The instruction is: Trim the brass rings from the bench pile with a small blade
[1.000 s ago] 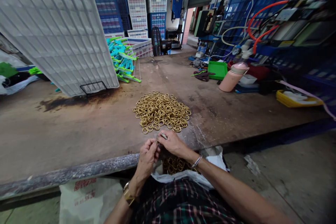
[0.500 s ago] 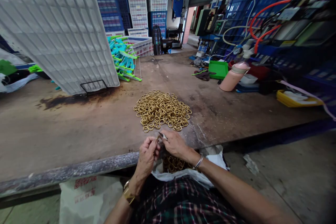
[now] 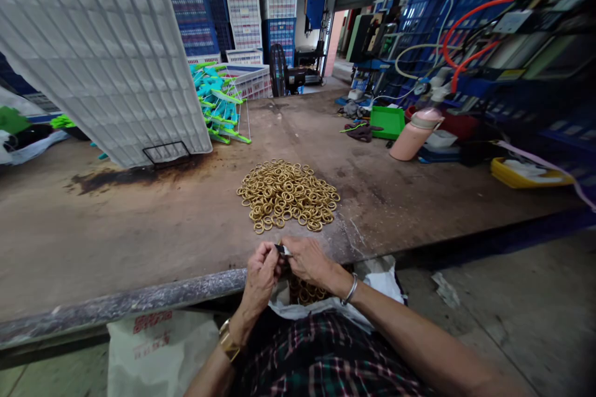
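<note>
At the table's front edge my left hand (image 3: 261, 273) is closed in a pinch, its fingers wrapped round a brass-coloured ring that is mostly hidden. My right hand (image 3: 310, 258) grips a small knife (image 3: 282, 250) with a dark blade and a whitish handle. The blade lies against the left fingertips, so both hands almost touch. Just beyond them a heap of brass-coloured rings (image 3: 288, 192) is spread on the table. Below my right hand, more rings (image 3: 307, 291) lie in an open white sack (image 3: 298, 311) at my lap.
The brown worktable (image 3: 186, 229) has a worn front edge. A large grey ribbed panel (image 3: 116, 62) leans at the left, beside green and turquoise plastic parts (image 3: 218, 102). To the right stand a pink bottle (image 3: 412, 139), a green tray (image 3: 387, 123) and a yellow tray (image 3: 531, 175).
The knife has swung down and left, its blade now at the left fingertips. My right hand has turned slightly and dropped a little. The left hand and the ring heap look unchanged.
</note>
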### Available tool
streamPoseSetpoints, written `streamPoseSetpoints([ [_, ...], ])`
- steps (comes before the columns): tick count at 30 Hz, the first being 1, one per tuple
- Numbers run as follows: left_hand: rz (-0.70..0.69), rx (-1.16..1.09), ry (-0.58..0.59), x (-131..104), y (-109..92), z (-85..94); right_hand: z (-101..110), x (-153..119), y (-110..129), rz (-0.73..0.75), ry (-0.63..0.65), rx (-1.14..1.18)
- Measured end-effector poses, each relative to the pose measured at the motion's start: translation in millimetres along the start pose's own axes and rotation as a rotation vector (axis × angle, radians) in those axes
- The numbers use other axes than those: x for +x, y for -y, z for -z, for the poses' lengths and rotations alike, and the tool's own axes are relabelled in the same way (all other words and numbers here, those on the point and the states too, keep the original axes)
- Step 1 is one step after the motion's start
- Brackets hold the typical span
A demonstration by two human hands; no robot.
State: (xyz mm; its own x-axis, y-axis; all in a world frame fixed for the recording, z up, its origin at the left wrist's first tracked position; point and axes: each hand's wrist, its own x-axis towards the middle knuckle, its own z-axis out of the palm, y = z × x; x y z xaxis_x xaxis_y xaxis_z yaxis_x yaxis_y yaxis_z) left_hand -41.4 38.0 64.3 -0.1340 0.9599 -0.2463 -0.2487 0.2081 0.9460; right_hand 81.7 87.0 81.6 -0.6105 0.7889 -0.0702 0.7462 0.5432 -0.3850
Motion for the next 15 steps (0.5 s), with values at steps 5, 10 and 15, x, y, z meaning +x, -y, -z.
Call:
streamPoseSetpoints([
  [5, -0.067, 0.071, -0.023, 2.5, 1.0, -0.1, -2.1, 2.0, 1.5, -0.02, 0.057, -0.01],
  [10, -0.043, 0.098, 0.007, -3.7, -2.9, 0.5, -8.7, 12.0, -9.8, -0.094, 0.052, -0.06],
  [15, 0.045, -0.109, 0.099, -11.2, -10.6, -1.3, -12.4, 25.5, -20.7, -0.163, -0.062, -0.136],
])
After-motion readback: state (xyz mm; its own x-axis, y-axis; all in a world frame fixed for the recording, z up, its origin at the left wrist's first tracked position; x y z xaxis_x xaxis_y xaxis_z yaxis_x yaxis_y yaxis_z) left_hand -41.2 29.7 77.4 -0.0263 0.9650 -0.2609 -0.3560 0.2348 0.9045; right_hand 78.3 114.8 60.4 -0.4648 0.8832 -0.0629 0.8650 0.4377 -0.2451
